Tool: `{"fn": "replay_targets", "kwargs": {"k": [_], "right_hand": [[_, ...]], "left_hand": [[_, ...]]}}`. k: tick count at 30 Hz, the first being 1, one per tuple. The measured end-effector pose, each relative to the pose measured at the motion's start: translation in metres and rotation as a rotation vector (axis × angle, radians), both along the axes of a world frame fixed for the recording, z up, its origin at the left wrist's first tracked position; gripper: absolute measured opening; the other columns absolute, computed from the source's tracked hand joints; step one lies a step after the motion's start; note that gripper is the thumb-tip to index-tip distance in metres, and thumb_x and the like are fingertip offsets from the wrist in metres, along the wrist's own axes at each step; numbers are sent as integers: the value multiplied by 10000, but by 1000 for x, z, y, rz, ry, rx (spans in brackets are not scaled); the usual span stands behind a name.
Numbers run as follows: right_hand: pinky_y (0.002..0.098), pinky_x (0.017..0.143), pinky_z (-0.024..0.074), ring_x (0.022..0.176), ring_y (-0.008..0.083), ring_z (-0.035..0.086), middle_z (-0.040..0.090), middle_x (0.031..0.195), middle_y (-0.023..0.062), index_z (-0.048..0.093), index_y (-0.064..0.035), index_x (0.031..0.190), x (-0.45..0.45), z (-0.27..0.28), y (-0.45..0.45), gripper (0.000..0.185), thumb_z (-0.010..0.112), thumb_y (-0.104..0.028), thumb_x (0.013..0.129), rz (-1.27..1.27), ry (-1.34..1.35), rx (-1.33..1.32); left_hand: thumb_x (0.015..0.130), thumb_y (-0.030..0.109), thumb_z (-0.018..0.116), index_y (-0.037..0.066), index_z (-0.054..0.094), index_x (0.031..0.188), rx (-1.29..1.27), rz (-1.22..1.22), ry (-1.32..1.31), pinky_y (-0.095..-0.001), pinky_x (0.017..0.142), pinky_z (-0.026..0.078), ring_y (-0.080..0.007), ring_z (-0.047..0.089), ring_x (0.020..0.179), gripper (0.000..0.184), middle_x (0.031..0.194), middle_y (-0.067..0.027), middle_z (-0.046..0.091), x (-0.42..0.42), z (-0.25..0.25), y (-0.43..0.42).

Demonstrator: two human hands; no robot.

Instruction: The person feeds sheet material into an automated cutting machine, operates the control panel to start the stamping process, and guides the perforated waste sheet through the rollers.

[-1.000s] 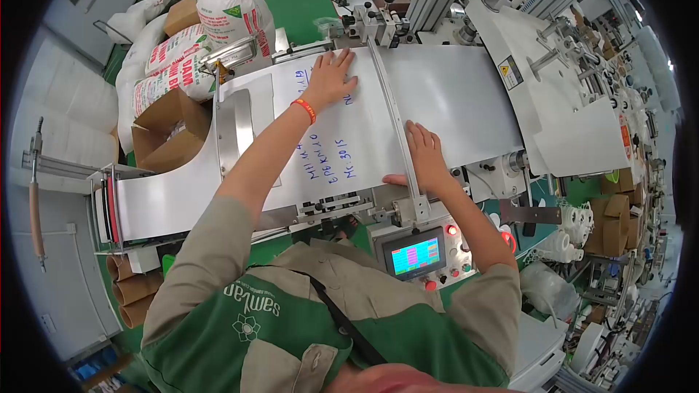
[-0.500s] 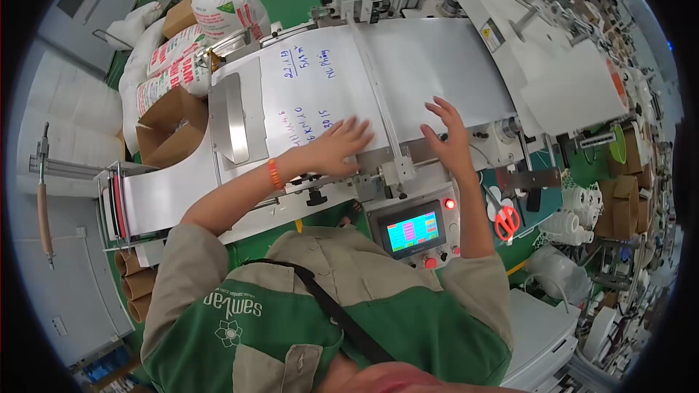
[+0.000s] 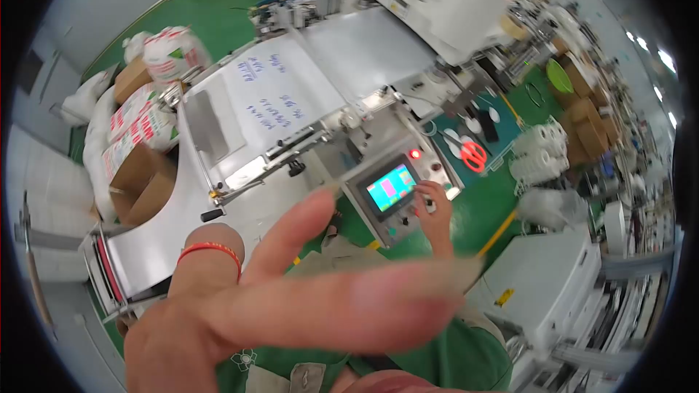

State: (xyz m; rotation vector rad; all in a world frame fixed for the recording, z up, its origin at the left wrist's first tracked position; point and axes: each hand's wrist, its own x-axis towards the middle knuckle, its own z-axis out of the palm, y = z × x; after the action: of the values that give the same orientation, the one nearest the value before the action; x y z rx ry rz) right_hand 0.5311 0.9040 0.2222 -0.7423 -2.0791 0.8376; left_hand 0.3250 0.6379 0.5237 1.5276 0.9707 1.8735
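Note:
My left hand (image 3: pixel 291 298) is raised very close to the camera, large and blurred, with thumb and finger spread apart and nothing seen between them. A red band circles its wrist. Further away, my right hand (image 3: pixel 435 212) is at the control panel (image 3: pixel 357 188), its fingertips at the right edge of the lit screen (image 3: pixel 391 188). Those fingers are slightly bent and partly apart, over the buttons. A white sheet with blue handwriting (image 3: pixel 302 76) lies on the machine bed, beside a flat metal plate (image 3: pixel 206 127). Neither hand touches the sheet.
An open cardboard box (image 3: pixel 143 183) and printed white sacks (image 3: pixel 135 120) stand at the left. Red-handled scissors (image 3: pixel 473 156) lie on a green mat (image 3: pixel 502 127) at the right, near white spools (image 3: pixel 539 153). A white cabinet (image 3: pixel 542 276) stands at lower right.
My left hand has left the sheet and risen toward the camera. My right hand has moved from beside the crossbar down to the control panel. The view has turned and shifted.

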Motion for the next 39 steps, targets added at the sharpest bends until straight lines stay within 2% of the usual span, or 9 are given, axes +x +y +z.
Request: {"fn": "replay_targets", "kwargs": {"k": [9,13,22,25,26,27,32,35,39], "right_hand": [[320,823,490,954,247,632,638,1035,90,685,-51,977,122,8,-45,160,636,-14,829,-136,-130,-73],[330,765,498,911,261,626,631,1018,83,677,-51,958,158,-6,-32,148,641,-18,818,-136,-117,-50],[364,770,494,915,294,619,626,1023,92,671,-62,935,314,-16,66,121,659,-44,816,-166,-113,-56],[361,759,507,904,305,626,630,998,108,666,-41,943,395,-23,114,139,650,-20,807,-238,-164,-14],[360,748,505,890,303,628,631,983,109,666,-40,940,419,-22,128,139,650,-18,803,-260,-163,-9],[360,749,503,882,303,628,632,976,109,667,-42,940,441,-23,142,140,649,-19,803,-294,-189,-7],[361,761,495,885,294,630,636,978,95,669,-59,945,499,-30,193,130,640,-33,820,-423,-147,-60],[315,777,497,912,252,629,636,992,86,670,-46,953,501,-37,226,136,642,-32,820,-368,-164,-122],[347,760,507,894,293,631,637,978,97,669,-49,937,478,-33,276,138,645,-25,803,-286,-76,-121]], "left_hand": [[855,318,674,300,645,811,-419,-32,-393,-488,1161,48,-252,308,1358,55,1295,-50,545,110,32,-44],[903,268,605,256,621,811,-481,-43,-433,-408,1134,99,-171,320,1334,94,1270,-5,559,168,48,-7],[1030,213,259,19,525,1136,-139,-176,-584,-222,988,366,-99,427,1193,346,1157,-83,599,329,21,180],[1003,132,340,-7,538,1188,474,-148,-63,-275,778,542,-172,584,1027,305,1248,-39,595,369,5,244],[992,141,403,33,503,1231,-152,-50,63,-268,759,536,-99,588,1002,280,1200,-21,618,382,49,234],[994,148,396,31,494,1239,-245,-106,62,-280,772,518,-109,572,1018,289,1210,-28,606,396,59,246],[1001,185,363,20,451,1277,82,-392,85,-342,839,423,-154,493,1100,333,1263,-65,545,439,23,337],[1006,207,343,13,425,1301,193,-565,113,-378,879,366,-182,445,1149,362,1295,-87,508,455,8,393],[1012,237,316,4,390,1332,340,-849,137,-427,932,291,-218,381,1215,402,1337,-117,459,472,-6,471]]}}
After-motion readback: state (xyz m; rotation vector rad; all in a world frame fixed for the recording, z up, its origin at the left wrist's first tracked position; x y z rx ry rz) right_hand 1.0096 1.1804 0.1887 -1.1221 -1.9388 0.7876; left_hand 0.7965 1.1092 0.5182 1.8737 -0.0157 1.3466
